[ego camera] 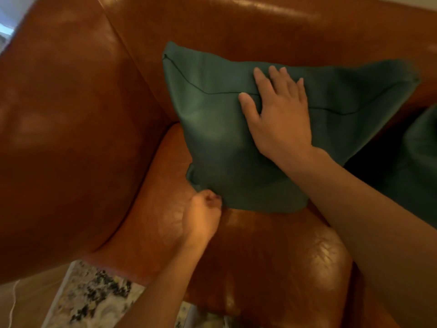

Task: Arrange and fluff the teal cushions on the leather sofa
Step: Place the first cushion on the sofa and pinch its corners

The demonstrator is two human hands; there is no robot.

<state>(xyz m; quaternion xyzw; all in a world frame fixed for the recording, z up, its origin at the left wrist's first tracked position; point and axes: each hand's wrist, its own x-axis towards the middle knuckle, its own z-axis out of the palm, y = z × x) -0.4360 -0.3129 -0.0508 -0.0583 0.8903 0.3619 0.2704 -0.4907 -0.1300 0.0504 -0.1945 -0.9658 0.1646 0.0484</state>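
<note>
brown leather sofa (71, 138) fills the view, its seat corner holding a teal cushion (212, 129) propped against the backrest. right hand (281, 114) lies flat on the cushion's top, fingers spread. left hand (203, 214) pinches the cushion's lower corner, fingers curled. second teal cushion (418, 166) sits just right. patterned rug (94, 297) shows below.

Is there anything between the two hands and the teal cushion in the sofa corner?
Nothing visible. The right hand already lies flat on the teal cushion, and the left hand pinches its lower corner. The cushion leans against the backrest of the leather sofa. A second cushion sits to the right, apart from both hands.
</note>
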